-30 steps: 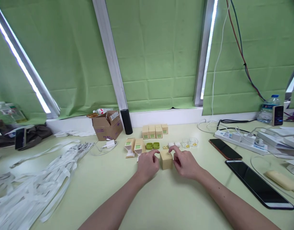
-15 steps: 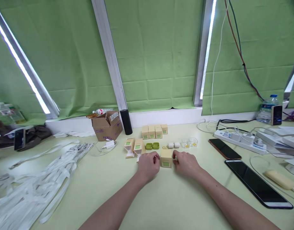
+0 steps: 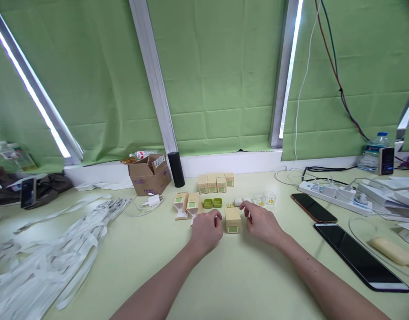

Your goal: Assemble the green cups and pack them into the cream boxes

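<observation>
A small cream-coloured box [image 3: 233, 219] with a green label panel stands upright between my hands. On its left, my left hand [image 3: 206, 230] rests on the table with fingers curled in, close to the box but apart from it; nothing shows in it. My right hand [image 3: 262, 224] is to the right of the box, its fingers loosely bent and apart, holding nothing. Just beyond its fingertips lie white rolls [image 3: 242, 202], partly hidden. Beside them are clear cups with yellow bits [image 3: 265, 200]. Two green containers [image 3: 213, 203] and two open-flapped boxes [image 3: 186, 204] are behind my left hand.
Several closed boxes [image 3: 211, 183] line up at the back, near a black cylinder [image 3: 176, 170] and a cardboard carton [image 3: 149, 178]. White straps [image 3: 71, 253] spread across the left. Two phones [image 3: 358, 255], a power strip [image 3: 334, 197] and cables occupy the right.
My right hand has moved away from the box's right side, slightly up and to the right, with its fingers opening towards the white rolls. The left hand and the box have hardly moved.
</observation>
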Tool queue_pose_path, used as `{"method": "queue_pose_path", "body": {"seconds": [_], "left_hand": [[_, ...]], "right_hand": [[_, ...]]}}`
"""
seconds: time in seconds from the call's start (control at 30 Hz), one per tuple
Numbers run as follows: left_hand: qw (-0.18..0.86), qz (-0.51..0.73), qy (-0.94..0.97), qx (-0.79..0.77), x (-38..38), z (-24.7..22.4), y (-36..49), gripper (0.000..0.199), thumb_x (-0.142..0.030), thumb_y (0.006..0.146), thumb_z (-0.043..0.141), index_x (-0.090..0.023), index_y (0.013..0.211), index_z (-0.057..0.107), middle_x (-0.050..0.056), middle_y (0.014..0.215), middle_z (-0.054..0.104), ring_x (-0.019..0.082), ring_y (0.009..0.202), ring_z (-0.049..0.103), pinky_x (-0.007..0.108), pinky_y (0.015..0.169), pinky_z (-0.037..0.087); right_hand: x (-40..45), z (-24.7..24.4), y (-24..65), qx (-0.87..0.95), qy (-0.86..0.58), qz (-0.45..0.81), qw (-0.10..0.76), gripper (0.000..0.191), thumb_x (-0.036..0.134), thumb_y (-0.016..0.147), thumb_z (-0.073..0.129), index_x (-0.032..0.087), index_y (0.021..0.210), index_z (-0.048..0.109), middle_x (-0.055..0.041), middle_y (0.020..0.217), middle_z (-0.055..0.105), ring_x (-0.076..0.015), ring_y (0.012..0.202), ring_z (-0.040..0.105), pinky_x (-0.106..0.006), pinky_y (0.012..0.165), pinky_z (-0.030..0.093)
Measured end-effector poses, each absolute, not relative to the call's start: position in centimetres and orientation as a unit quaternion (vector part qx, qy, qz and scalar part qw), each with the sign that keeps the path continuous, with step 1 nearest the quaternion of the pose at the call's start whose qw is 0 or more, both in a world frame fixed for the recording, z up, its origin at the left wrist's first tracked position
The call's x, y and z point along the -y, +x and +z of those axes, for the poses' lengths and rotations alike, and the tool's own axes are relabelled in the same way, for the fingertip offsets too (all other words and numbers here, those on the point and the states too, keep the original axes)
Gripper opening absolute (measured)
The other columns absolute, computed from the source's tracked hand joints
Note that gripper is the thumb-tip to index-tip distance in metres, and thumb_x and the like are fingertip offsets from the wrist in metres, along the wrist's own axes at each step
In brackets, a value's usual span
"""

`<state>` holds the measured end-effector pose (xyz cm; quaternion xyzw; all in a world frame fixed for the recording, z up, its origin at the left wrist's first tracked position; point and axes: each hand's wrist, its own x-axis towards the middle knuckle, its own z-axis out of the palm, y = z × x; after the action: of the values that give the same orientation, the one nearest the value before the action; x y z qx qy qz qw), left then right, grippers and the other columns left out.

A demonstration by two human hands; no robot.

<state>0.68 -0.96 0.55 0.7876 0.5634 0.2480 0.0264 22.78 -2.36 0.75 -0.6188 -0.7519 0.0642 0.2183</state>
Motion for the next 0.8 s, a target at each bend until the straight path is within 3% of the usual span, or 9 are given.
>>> {"method": "queue_pose_path", "body": {"seconds": [0.17,0.43,0.6,0.8], "left_hand": [[0.015,0.246,0.778,-0.578,0.8,0.6,0.6,0.022,-0.015,0.09,0.052,-0.022,0.096,0.072,0.002,0.071,0.074,0.022,0.072,0.071,0.03,0.063,0.035],[0.007,0.245,0.777,-0.579,0.7,0.3,0.5,0.022,-0.016,0.094,0.05,-0.021,0.105,0.069,0.002,0.073,0.074,0.022,0.072,0.072,0.03,0.064,0.037],[0.003,0.245,0.779,-0.577,0.6,0.3,0.5,0.023,-0.017,0.094,0.05,-0.022,0.105,0.069,0.001,0.07,0.073,0.022,0.071,0.072,0.03,0.064,0.036],[0.01,0.231,0.777,-0.585,0.7,0.5,0.8,0.024,-0.017,0.094,0.049,-0.022,0.107,0.07,0.002,0.071,0.073,0.022,0.071,0.072,0.029,0.064,0.036]], "right_hand": [[2.9,1.3,23.1,0.757,-0.556,0.058,0.34,0.05,0.001,0.072,0.05,0.026,0.116,0.051,-0.0053,0.122,0.066,-0.0234,0.105,0.062,-0.03,0.071,0.042],[3.8,2.1,22.2,0.794,-0.509,0.127,0.308,0.04,0.012,0.082,0.06,0.027,0.117,0.048,-0.009,0.14,0.054,-0.028,0.125,0.056,-0.037,0.084,0.05],[2.9,2.7,21.4,0.812,-0.517,0.135,0.237,0.036,0.011,0.081,0.066,0.026,0.11,0.051,-0.006,0.118,0.066,-0.025,0.104,0.064,-0.032,0.075,0.044],[1.2,5.1,21.4,0.825,-0.517,0.138,0.184,0.025,0.012,0.078,0.071,0.024,0.097,0.059,-0.003,0.094,0.07,-0.0199,0.079,0.061,-0.027,0.061,0.034]]}}
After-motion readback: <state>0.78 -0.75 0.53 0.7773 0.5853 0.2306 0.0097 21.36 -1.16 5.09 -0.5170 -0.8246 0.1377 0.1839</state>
